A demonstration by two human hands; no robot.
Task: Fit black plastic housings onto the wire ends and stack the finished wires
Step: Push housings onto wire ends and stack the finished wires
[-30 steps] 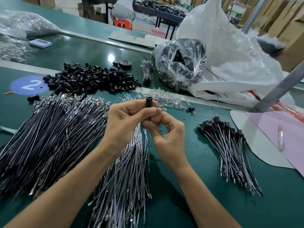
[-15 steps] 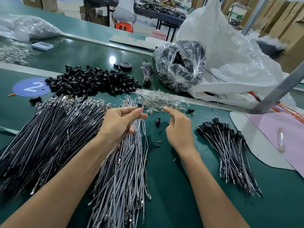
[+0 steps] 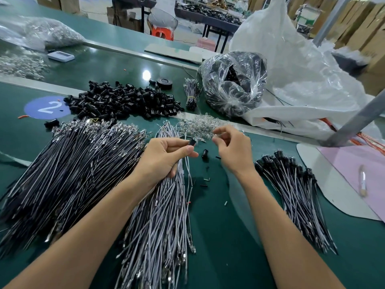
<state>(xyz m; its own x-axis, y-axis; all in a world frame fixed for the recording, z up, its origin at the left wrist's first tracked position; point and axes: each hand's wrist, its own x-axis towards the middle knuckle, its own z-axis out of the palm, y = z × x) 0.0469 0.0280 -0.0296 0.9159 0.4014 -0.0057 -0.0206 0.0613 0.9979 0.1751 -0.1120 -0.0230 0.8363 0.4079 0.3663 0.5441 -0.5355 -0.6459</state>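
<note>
My left hand (image 3: 166,157) hovers over the heap of grey wires (image 3: 158,215) and pinches a black housing (image 3: 192,142) between thumb and fingers. A thin wire seems to hang below it. My right hand (image 3: 233,151) is a little to the right, at the edge of a pile of small clear parts (image 3: 198,125). Its fingers are curled, and thumb and forefinger pinch what looks like one clear part. One loose black housing (image 3: 205,153) lies on the mat between my hands. The stack of finished wires (image 3: 291,184) with black ends lies to the right.
A heap of black housings (image 3: 125,101) lies behind a big pile of dark wires (image 3: 73,163). A clear bag of black parts (image 3: 235,84) and a large white bag (image 3: 302,69) stand at the back right. A small tied wire bundle (image 3: 191,94) and a pink sheet (image 3: 358,167) are nearby.
My hands, joined on one housing a second ago, have parted. My right hand went forward to the clear pile and curled its fingers. My left hand kept its housing.
</note>
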